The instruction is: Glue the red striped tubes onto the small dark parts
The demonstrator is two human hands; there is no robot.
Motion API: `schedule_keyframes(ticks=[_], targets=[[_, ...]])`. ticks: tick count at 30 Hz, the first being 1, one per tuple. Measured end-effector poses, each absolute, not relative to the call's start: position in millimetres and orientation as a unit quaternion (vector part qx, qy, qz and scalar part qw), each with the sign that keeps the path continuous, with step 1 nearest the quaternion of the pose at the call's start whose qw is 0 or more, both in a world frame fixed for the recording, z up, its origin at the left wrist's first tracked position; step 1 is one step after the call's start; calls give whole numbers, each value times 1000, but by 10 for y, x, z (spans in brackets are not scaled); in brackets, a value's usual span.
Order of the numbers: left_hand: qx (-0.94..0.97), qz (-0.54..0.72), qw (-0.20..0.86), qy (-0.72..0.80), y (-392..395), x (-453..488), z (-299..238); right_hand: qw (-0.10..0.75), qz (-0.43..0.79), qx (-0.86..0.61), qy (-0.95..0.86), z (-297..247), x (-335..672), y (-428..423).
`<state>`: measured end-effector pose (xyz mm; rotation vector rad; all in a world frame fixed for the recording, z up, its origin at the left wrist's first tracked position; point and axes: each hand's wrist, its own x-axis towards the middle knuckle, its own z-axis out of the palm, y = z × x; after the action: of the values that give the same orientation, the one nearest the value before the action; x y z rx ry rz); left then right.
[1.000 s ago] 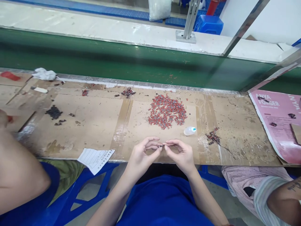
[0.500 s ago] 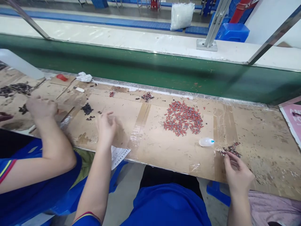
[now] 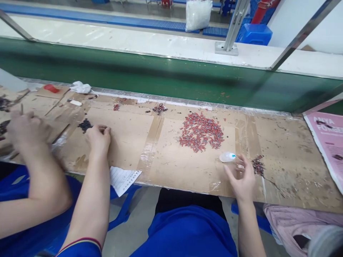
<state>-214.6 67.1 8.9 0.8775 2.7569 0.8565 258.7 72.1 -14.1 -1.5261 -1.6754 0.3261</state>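
Observation:
At the left part of the cardboard-covered bench, my left hand rests with fingers curled together, just right of a small pile of black parts. Whatever lies between those fingertips is hidden. My right hand is held above the cardboard with thumb and fingers apart, between a small translucent bottle with a blue tip and a heap of dark and reddish small parts. Behind the bottle spreads a wide pile of small red-and-grey parts.
A co-worker's blurred hand works at the far left. Smaller part clusters lie along the back edge, with a white crumpled cloth and a red cap-like object. A printed paper overhangs the front edge. Pink sheet at right.
My left hand has moved left to the black pile and its fingers have curled in. My right hand has left the dark heap, moved left toward the bottle and opened. The view has shifted slightly.

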Motion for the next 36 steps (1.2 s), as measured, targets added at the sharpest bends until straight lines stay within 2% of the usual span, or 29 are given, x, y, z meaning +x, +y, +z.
schedule_keyframes(ticks=[4,7,9,12,16,28,32,36], targets=[[357,295,113,879,771,-1904,57,368,172,-615,-676,-227,2417,762],[450,297,175,824,776,-1493,-42,366,197,-613,-672,-230,2356,790],[510,293,204,783,734,-1124,-115,382,236,-605,-657,-206,2332,782],[686,281,247,624,625,-567,-183,425,307,-585,-619,-165,2300,733],[768,262,280,512,472,-135,-178,499,406,-551,-532,-167,2287,666],[781,289,214,511,415,-117,-226,614,508,-513,-320,-158,2218,662],[776,290,210,518,440,-14,-239,598,532,-521,-297,-158,2153,654],[761,307,207,532,434,48,-266,556,514,-544,-361,-148,2082,587]])
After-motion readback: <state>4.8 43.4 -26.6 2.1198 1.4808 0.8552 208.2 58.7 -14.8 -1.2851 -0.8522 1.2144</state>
